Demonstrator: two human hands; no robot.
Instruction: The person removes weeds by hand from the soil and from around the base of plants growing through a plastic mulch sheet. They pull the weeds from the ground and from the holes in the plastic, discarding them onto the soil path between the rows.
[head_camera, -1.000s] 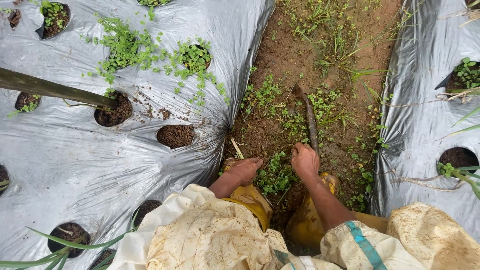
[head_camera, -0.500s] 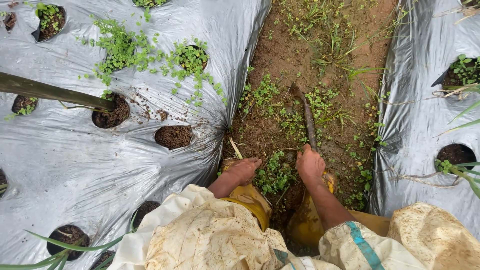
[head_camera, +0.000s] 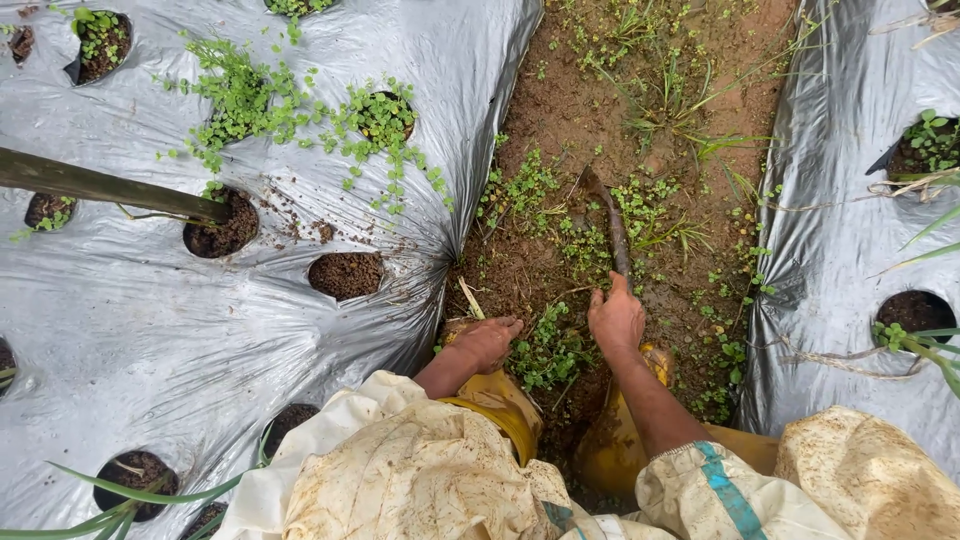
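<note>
Both hands are working low in the frame's centre: the right hand (head_camera: 615, 318) is gripping the near end of a muddy digging tool (head_camera: 610, 222), whose blade is lying up the soil furrow (head_camera: 600, 90) among small weeds (head_camera: 545, 350). Left of the weeds, the left hand (head_camera: 487, 340) is resting loosely curled, holding nothing, beside the silver plastic mulch sheet (head_camera: 150, 310) with its planting holes.

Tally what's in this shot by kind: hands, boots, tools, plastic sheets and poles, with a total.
Hands: 2, left hand and right hand
Yellow boots: 2, left boot and right boot
Tool: 1, tool
Plastic sheets: 2, left sheet and right sheet
Pole: 1, pole
Total: 8
</note>
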